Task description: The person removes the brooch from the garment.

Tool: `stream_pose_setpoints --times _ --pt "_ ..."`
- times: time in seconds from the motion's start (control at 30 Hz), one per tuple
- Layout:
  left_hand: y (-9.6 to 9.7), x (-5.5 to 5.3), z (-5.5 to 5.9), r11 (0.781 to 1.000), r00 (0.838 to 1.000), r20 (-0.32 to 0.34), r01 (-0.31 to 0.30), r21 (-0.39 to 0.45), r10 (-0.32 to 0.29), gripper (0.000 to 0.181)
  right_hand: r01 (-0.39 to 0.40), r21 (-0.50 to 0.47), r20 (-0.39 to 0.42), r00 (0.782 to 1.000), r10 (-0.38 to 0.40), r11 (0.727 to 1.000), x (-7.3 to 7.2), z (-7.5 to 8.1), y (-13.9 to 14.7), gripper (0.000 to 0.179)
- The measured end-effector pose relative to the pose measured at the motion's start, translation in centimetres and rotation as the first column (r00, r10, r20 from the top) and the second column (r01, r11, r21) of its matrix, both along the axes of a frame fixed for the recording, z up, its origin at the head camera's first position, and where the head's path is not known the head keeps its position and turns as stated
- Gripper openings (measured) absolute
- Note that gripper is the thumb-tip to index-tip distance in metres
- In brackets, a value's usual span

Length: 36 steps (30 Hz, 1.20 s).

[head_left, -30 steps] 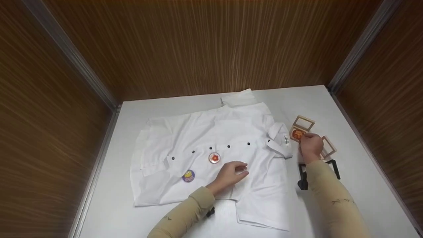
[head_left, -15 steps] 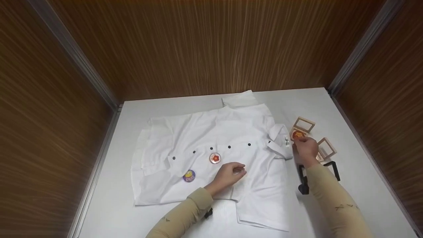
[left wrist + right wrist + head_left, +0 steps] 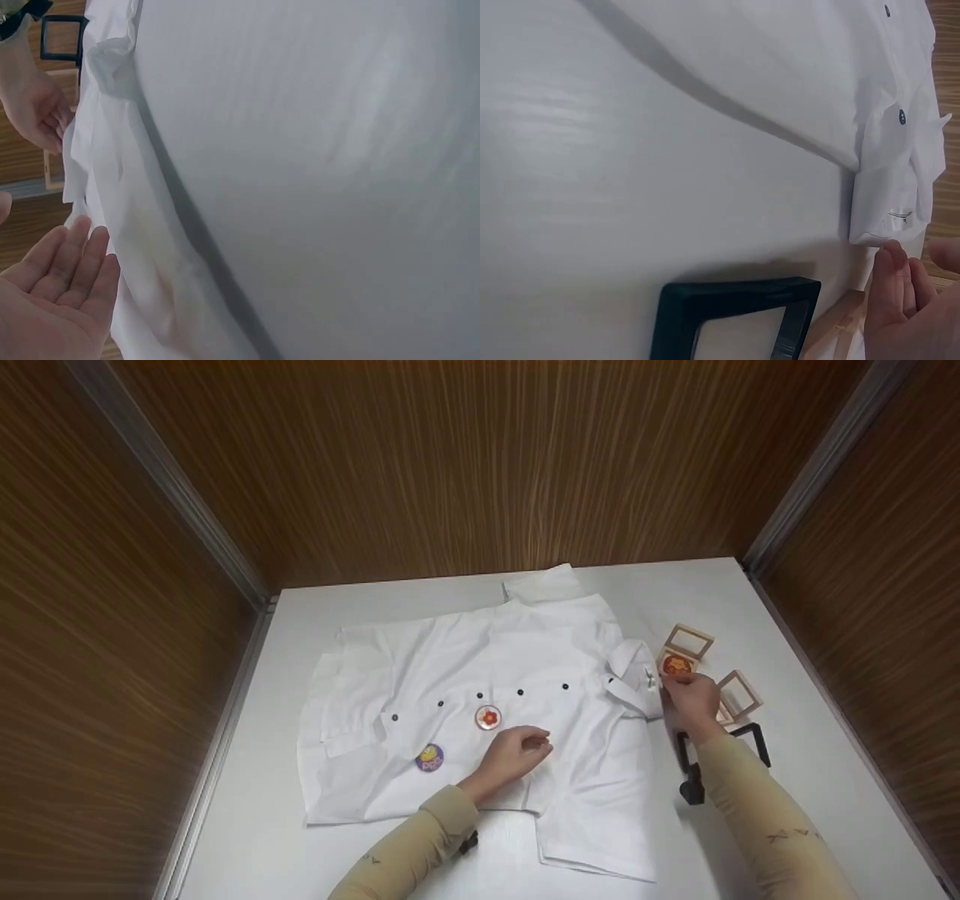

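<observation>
One pale worktop [image 3: 720, 592] carries a white shirt [image 3: 457, 652], laid sideways with its collar [image 3: 637, 660] toward the right edge, one sleeve [image 3: 546, 585] reaching the far edge and the other [image 3: 596, 840] pointing to the near edge. The cloth is lightly creased. Near the right edge lies a black frame [image 3: 739, 291], partly hidden by the forearm in the head view.

Left hand [image 3: 514, 756]: fingers relaxed, slightly bent, holding nothing, over the shirt front; a flat, light press would probably steady the cloth best.

Right hand [image 3: 691, 701]: fingertips between the collar and a wooden box [image 3: 690, 641]; whether they pinch anything cannot be told. Good technique would take a badge by its rim, clear of the collar, without tipping the box.

This box, toward the right edge, stands with its lid raised; a second box [image 3: 741, 696], also raised, lies nearer that edge.

Three badges, all round: red with an orange flower [image 3: 677, 664], inside the first box; purple with a yellow figure [image 3: 430, 758] and pale with a red flower [image 3: 488, 718], both on the shirt, below its row of dark buttons [image 3: 520, 692].
</observation>
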<state>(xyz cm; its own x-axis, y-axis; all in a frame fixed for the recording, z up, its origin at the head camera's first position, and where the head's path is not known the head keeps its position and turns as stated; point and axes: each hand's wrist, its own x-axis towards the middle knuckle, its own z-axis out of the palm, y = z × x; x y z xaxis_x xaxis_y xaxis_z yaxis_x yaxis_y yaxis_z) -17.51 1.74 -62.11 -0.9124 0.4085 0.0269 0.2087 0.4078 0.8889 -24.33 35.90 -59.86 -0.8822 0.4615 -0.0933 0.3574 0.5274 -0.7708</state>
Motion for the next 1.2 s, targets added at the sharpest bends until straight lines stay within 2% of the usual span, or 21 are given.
stream_pose_setpoints --times 0.27,0.5,0.63,0.87,1.2 --pt "-0.5 0.0 0.3 1.0 1.0 0.005 -0.013 -0.001 0.013 0.032 -0.045 -0.039 0.033 0.998 0.046 0.998 0.3 0.6 -0.5 0.036" --pt "-0.8 -0.4 0.2 0.999 0.999 0.007 -0.032 0.011 0.031 0.033 -0.089 -0.171 0.018 0.995 0.093 0.981 0.2 0.8 -1.4 0.034" --pt "-0.9 -0.5 0.2 0.999 0.999 0.004 -0.039 0.015 0.039 0.033 -0.113 -0.157 0.025 0.993 0.119 0.981 0.2 1.0 -1.9 0.034" --pt "-1.3 -0.6 0.0 0.999 0.999 -0.014 -0.049 0.008 0.049 0.032 -0.132 -0.15 -0.01 0.991 0.132 0.98 0.2 1.1 -2.9 0.033" --pt "-1.4 -0.5 0.0 0.999 0.998 -0.032 -0.052 -0.012 0.052 0.031 -0.153 -0.177 0.006 0.988 0.156 0.972 0.5 1.2 -3.4 0.03"
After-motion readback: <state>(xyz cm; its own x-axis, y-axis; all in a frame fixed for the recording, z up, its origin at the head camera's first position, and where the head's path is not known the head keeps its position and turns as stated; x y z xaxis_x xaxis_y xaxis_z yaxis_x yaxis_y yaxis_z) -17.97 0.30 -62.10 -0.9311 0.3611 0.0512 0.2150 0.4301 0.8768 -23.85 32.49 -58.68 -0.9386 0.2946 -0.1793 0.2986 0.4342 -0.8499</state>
